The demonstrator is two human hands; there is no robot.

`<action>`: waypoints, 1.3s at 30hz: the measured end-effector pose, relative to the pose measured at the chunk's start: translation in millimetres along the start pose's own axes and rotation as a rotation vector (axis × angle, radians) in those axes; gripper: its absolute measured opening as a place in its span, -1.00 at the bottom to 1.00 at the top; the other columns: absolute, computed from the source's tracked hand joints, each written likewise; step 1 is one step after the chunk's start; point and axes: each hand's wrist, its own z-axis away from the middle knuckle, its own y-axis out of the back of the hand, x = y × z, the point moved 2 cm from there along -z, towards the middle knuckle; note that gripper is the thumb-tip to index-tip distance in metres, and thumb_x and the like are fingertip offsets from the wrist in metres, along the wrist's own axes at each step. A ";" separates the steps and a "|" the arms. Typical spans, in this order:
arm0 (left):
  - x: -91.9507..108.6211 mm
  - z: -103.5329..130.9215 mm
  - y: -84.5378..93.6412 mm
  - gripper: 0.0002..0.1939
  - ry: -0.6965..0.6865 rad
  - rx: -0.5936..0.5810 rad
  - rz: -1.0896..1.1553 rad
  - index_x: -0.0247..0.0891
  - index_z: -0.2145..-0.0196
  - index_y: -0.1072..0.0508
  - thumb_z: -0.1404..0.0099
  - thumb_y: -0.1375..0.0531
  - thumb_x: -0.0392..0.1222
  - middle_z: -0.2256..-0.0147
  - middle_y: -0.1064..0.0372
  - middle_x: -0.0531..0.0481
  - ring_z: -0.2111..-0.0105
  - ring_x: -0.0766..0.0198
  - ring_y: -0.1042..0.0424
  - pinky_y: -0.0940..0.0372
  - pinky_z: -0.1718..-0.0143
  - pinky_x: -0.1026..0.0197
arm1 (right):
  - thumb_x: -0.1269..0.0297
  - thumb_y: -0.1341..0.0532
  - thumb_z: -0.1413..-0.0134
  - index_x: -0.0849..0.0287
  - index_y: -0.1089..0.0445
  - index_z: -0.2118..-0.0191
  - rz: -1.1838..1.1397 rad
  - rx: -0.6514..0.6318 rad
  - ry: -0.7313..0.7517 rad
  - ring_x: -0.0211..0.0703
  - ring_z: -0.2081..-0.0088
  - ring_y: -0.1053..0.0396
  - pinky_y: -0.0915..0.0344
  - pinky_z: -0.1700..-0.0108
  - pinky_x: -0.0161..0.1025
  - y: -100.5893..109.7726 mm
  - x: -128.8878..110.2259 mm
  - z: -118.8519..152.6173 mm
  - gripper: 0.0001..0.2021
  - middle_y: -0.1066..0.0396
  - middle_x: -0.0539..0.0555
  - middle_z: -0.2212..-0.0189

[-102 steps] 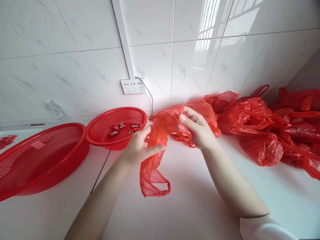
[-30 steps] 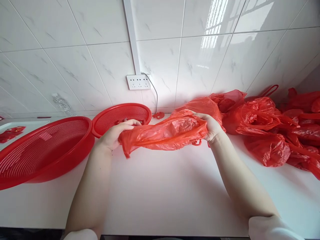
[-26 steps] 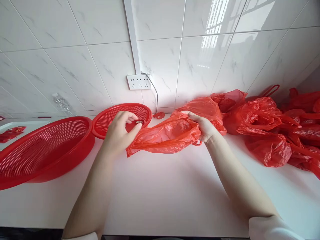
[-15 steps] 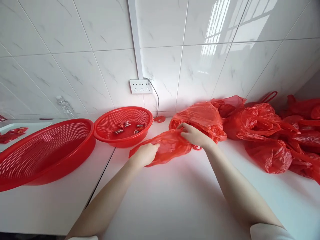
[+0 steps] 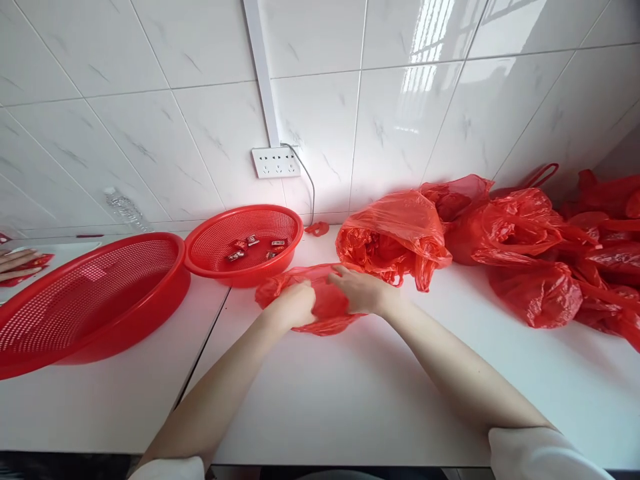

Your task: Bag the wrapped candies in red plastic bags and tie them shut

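Note:
Between my hands lies a thin red plastic bag (image 5: 327, 323), crumpled on the white table. My left hand (image 5: 296, 305) is closed on its left side, with the fingertips partly hidden by the film. At the bag's right side is my right hand (image 5: 363, 290), fingers curled on the film. Just behind them sits a red basket (image 5: 240, 275) with several small wrapped packets (image 5: 239, 249) in it. A bundle of red plastic bags (image 5: 393, 230) rests right behind my right hand.
A larger red basket (image 5: 125, 333) stands at the left. Several more red bags (image 5: 535, 293) are heaped along the right. At the far left, another person's hand (image 5: 17, 263) touches red packets on a white tray. A power strip (image 5: 276, 163) and clear bottle (image 5: 125, 208) are by the wall.
My right hand has moved left and nearer, away from the bag bundle and closer to my left hand. The bag is bunched shorter. Another person's hand has appeared at the far left.

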 end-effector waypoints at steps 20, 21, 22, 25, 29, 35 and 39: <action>-33.7 27.2 56.0 -0.58 -0.109 0.144 0.269 -0.08 -0.08 -0.43 -0.37 -0.03 0.05 -0.05 -0.45 -0.02 -0.01 0.16 -0.44 -0.35 0.05 0.21 | 0.20 -0.16 -0.24 -0.06 -0.25 -0.28 -0.254 0.182 0.464 0.07 -0.32 -0.10 -0.17 -0.26 0.00 -14.9 -3.8 -12.9 -0.50 -0.08 0.05 -0.36; -34.0 29.3 62.0 -0.63 -0.140 0.274 0.293 -0.10 -0.01 -0.46 -0.39 -0.01 0.02 0.02 -0.48 -0.01 0.04 0.20 -0.46 -0.34 0.07 0.23 | 0.19 -0.19 -0.21 -0.06 -0.26 -0.29 -0.236 0.160 0.493 0.11 -0.34 -0.07 -0.13 -0.28 0.03 -23.4 -7.2 -17.2 -0.48 -0.07 0.06 -0.36; -36.2 29.4 66.3 -0.66 -0.142 0.406 0.269 -0.12 0.03 -0.47 -0.40 -0.01 0.00 0.04 -0.49 -0.01 0.05 0.21 -0.46 -0.34 0.05 0.23 | 0.20 -0.22 -0.17 -0.05 -0.26 -0.29 -0.221 0.124 0.499 0.17 -0.33 -0.07 -0.13 -0.28 0.08 -33.1 -10.4 -22.0 -0.45 -0.09 0.08 -0.35; -52.8 18.3 66.3 -0.61 0.022 0.641 0.017 -0.21 -0.05 -0.42 -0.34 -0.11 -0.04 -0.05 -0.41 -0.15 -0.03 0.05 -0.40 -0.30 -0.03 0.06 | 0.25 -0.27 -0.10 0.00 -0.30 -0.27 -0.207 0.060 0.503 0.29 -0.29 -0.14 -0.12 -0.25 0.20 -55.8 -19.1 -32.5 -0.42 -0.22 0.14 -0.28; -82.5 -8.3 49.2 -0.64 0.281 0.430 -0.198 -0.29 0.01 -0.48 -0.27 -0.16 -0.12 0.11 -0.49 -0.29 0.05 -0.13 -0.45 -0.32 0.07 -0.05 | 0.16 -0.26 -0.13 0.02 -0.38 -0.18 -0.275 0.138 0.533 0.17 -0.17 -0.31 -0.09 -0.27 0.19 -49.7 -23.5 -29.2 -0.52 -0.39 0.13 -0.14; -91.8 -11.0 48.8 -0.83 0.237 0.336 -0.179 -0.19 0.27 -0.54 -0.26 -0.15 -0.21 0.33 -0.53 -0.17 0.26 -0.01 -0.50 -0.28 0.29 0.12 | 0.12 -0.16 -0.25 0.13 -0.40 -0.07 -0.747 0.473 0.204 -0.04 -0.03 -0.43 -0.34 -0.12 -0.04 -15.0 8.1 -27.5 -0.66 -0.45 0.16 -0.04; -78.9 8.0 54.0 -0.82 0.191 0.350 -0.156 -0.16 0.29 -0.54 -0.29 -0.13 -0.15 0.37 -0.52 -0.11 0.36 0.07 -0.48 -0.23 0.38 0.17 | -0.02 -0.20 -0.20 0.18 -0.34 -0.11 -1.238 0.453 -0.034 0.00 -0.04 -0.44 -0.43 -0.04 -0.02 -10.6 29.5 -34.2 -0.53 -0.33 0.25 -0.16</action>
